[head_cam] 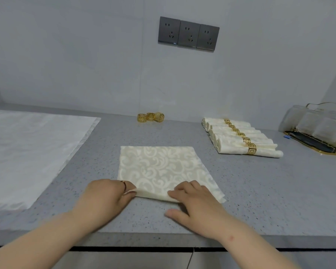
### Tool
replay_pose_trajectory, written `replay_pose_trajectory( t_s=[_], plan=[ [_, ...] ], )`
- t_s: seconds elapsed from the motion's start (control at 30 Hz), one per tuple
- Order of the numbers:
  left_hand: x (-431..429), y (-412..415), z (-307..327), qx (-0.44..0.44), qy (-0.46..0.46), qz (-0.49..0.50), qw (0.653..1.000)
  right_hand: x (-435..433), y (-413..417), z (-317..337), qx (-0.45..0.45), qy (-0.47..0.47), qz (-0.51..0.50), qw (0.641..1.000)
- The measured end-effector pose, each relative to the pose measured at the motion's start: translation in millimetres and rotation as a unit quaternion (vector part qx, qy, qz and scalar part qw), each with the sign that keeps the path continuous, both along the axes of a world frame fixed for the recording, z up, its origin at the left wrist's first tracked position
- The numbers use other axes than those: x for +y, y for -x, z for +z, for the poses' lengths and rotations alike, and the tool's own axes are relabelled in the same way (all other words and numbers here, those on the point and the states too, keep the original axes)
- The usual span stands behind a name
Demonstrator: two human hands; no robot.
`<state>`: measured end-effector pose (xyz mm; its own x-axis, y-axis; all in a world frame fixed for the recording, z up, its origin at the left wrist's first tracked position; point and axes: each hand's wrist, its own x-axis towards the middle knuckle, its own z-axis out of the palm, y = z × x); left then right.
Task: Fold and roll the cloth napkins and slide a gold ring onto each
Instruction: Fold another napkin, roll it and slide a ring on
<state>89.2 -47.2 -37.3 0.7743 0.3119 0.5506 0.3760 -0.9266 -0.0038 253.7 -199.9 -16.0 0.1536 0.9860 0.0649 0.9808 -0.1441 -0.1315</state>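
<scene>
A cream patterned napkin, folded into a square, lies on the grey counter in front of me. Its near edge is turned up into a small roll. My left hand pinches that rolled edge at its left end. My right hand has its fingers curled over the roll at the right, thumb on the counter. Three gold rings stand by the back wall. Several rolled napkins with gold rings lie in a row at the right.
A stack of flat white napkins covers the counter's left side. A glass holder on a dark gold-rimmed tray stands at the far right. Wall sockets sit above. The counter's front edge runs just below my wrists.
</scene>
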Motion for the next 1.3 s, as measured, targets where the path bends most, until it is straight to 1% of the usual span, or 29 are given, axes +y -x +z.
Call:
replay_pose_trajectory(
  t_s=[0.1,0.13,0.17,0.23,0.27,0.33,0.37,0.4,0.43,0.5,0.57,0.63,0.77,0.83,0.87,0.93,1.0,1.03,1.17,1.23,1.3],
  plan=[
    [5.1,11.9,1.7,-0.004,0.041,0.008,0.999,-5.4,-11.3,-6.5,0.006,-0.049,0.008,0.999],
    [6.9,15.3,0.6,-0.004,0.054,0.001,0.999,-5.7,-16.6,-8.5,-0.006,-0.063,0.013,0.998],
    [9.0,18.5,-1.4,-0.007,0.059,-0.008,0.998,-7.1,-22.5,-8.7,-0.045,-0.088,0.019,0.995],
    [11.7,24.2,-3.0,-0.014,0.064,-0.034,0.997,-13.8,-33.5,-9.2,-0.050,-0.098,-0.009,0.994],
    [12.9,26.6,-3.4,-0.019,0.061,-0.038,0.997,-16.9,-41.9,-13.7,-0.054,-0.124,-0.015,0.991],
    [14.4,30.5,-6.9,-0.031,0.053,-0.032,0.998,-23.3,-51.0,-15.3,0.004,-0.129,-0.028,0.991],
    [14.1,31.8,-8.3,-0.030,0.075,-0.021,0.997,-26.3,-54.6,-12.6,0.039,-0.140,-0.041,0.989],
    [14.4,32.8,-8.6,-0.034,0.106,-0.006,0.994,-28.5,-59.3,-15.5,0.057,-0.155,-0.056,0.985],
    [14.7,34.0,-8.4,-0.042,0.139,0.010,0.989,-29.9,-62.6,-17.8,0.068,-0.147,-0.058,0.985],
    [12.1,36.3,-5.3,-0.040,0.238,0.032,0.970,-30.7,-64.6,-20.7,0.109,-0.149,-0.068,0.981],
    [9.6,33.2,2.0,-0.060,0.314,0.043,0.947,-28.4,-65.6,-18.5,0.166,-0.147,-0.097,0.970],
    [12.0,28.4,6.1,-0.081,0.354,0.053,0.930,-23.4,-66.6,-13.3,0.208,-0.140,-0.136,0.958],
    [17.7,15.6,11.0,-0.130,0.377,0.104,0.911,-10.0,-65.4,-7.2,0.250,-0.160,-0.188,0.936],
    [20.1,9.1,10.6,-0.138,0.365,0.132,0.911,-2.3,-64.6,-6.7,0.258,-0.157,-0.196,0.933],
    [21.2,6.3,9.3,-0.130,0.349,0.144,0.917,1.2,-64.6,-6.9,0.245,-0.152,-0.199,0.936],
    [23.0,2.0,8.0,-0.101,0.319,0.164,0.928,7.4,-65.8,-7.6,0.175,-0.131,-0.208,0.953],
    [25.5,0.4,9.0,-0.077,0.312,0.178,0.930,11.8,-66.9,-6.5,0.107,-0.106,-0.208,0.966],
    [26.9,0.5,9.6,-0.065,0.315,0.184,0.929,14.1,-68.2,-6.4,0.091,-0.096,-0.203,0.970],
    [30.2,0.6,11.1,-0.016,0.310,0.200,0.929,23.5,-72.7,-2.5,0.082,-0.069,-0.195,0.975],
    [27.2,0.6,13.1,0.002,0.285,0.201,0.937,28.0,-75.2,-1.7,0.092,-0.058,-0.198,0.974],
    [28.7,0.4,11.9,-0.008,0.249,0.187,0.950,32.6,-77.1,-0.7,0.112,-0.049,-0.205,0.971]
  ],
)
